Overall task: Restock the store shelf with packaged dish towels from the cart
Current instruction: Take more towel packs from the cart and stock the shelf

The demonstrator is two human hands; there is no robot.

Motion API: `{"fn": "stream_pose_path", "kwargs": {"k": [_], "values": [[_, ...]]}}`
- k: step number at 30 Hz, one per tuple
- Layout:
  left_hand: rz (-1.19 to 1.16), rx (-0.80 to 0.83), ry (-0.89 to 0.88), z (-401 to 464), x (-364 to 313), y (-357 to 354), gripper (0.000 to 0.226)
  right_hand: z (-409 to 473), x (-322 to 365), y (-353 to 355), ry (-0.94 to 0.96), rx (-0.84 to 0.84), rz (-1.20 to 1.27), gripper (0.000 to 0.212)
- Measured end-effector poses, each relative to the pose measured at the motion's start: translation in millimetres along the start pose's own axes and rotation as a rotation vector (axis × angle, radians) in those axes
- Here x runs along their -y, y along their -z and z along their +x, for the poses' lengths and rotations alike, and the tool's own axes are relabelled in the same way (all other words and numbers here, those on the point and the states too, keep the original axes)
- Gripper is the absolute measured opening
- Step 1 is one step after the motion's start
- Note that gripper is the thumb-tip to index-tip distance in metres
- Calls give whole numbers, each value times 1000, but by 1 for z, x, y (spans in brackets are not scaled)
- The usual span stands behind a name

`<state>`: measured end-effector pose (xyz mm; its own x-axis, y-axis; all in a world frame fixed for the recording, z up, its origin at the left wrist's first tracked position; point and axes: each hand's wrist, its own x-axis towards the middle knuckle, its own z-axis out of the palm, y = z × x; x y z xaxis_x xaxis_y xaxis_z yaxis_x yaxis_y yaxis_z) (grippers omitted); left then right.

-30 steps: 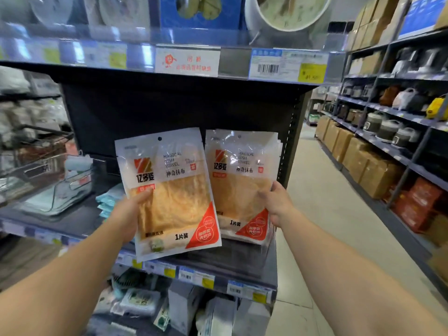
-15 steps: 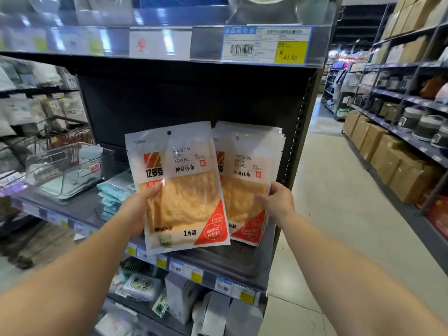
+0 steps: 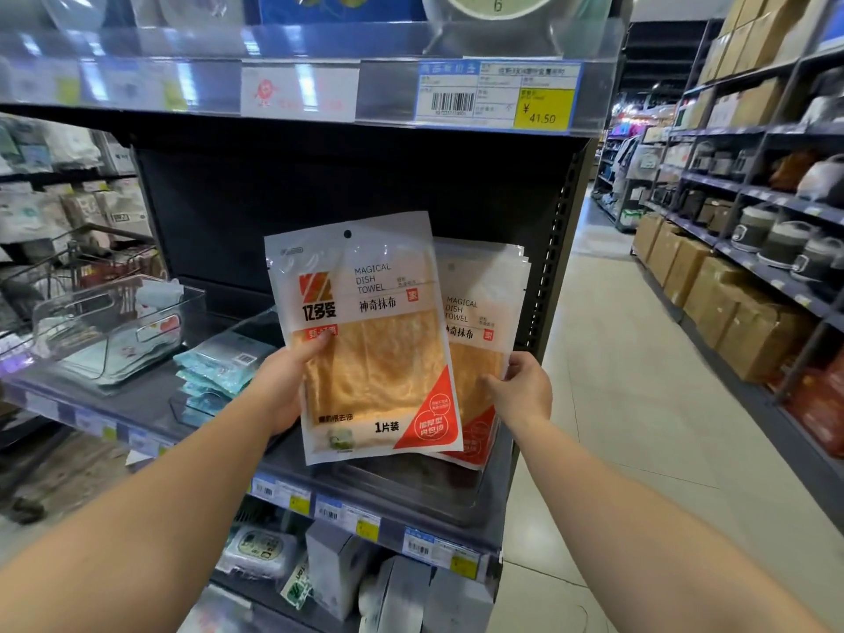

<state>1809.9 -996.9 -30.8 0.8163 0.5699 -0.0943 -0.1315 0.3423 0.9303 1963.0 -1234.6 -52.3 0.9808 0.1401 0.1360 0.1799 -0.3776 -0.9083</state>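
On the shelf [image 3: 137, 404] our right hand [image 3: 523, 390] holds the standing stack of packs [image 3: 484, 290] by its edge. Our left hand [image 3: 281, 386], thumb clamped on the front pack [image 3: 365, 340], has brought it closer, now overlapping the stack; we judge it is nearly placed.

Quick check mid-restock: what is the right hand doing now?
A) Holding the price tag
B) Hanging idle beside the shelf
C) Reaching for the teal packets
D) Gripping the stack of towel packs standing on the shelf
D: the right hand grips the right edge of the stack of towel packs standing behind the left hand's pack.
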Motion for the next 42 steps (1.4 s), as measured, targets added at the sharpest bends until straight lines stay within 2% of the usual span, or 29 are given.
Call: {"fn": "stream_pose_path", "kwargs": {"k": [2, 4, 7, 10, 12, 14, 17, 19, 21, 23, 29, 33, 37, 42], "values": [[1, 33, 2, 2, -1, -5, 46, -1, 1, 2, -9, -27, 5, 39], [17, 59, 11, 5, -1, -10, 53, -1, 2, 6, 3, -90, 8, 42], [71, 71, 23, 6, 0, -19, 60, -4, 7, 13, 7, -106, 111, 19], [127, 70, 32, 9, -3, -24, 65, -9, 18, 19, 12, 41, 273, 26], [153, 64, 39, 12, -5, -30, 51, -12, 25, 23, 50, 176, 290, 28], [184, 56, 29, 14, -3, -37, 31, -14, 27, 25, 87, 255, 217, 20], [299, 68, -20, 18, 3, -44, 31, -15, 23, 25, 81, 181, 90, 10], [518, 85, -99, 22, 7, -43, 22, -16, 16, 25, 56, 113, 24, 10], [852, 60, -202, 26, 8, -41, 9, -17, 10, 25, 49, 88, -42, 13], [1060, -29, -263, 31, 7, -37, 15, -18, 5, 23, 47, 79, -113, 14], [1200, -53, -274, 37, 11, -30, 14, -13, -5, 18, 54, 73, -207, 20], [1269, -50, -258, 43, 14, -26, 14, -9, -5, 12, 43, 67, -218, 16], [1304, -35, -238, 46, 18, -21, 13, -6, -5, 8, 35, 57, -251, 13], [1316, -36, -250, 49, 25, -25, 12, -7, -5, 9, 23, 49, -335, 20]]}}
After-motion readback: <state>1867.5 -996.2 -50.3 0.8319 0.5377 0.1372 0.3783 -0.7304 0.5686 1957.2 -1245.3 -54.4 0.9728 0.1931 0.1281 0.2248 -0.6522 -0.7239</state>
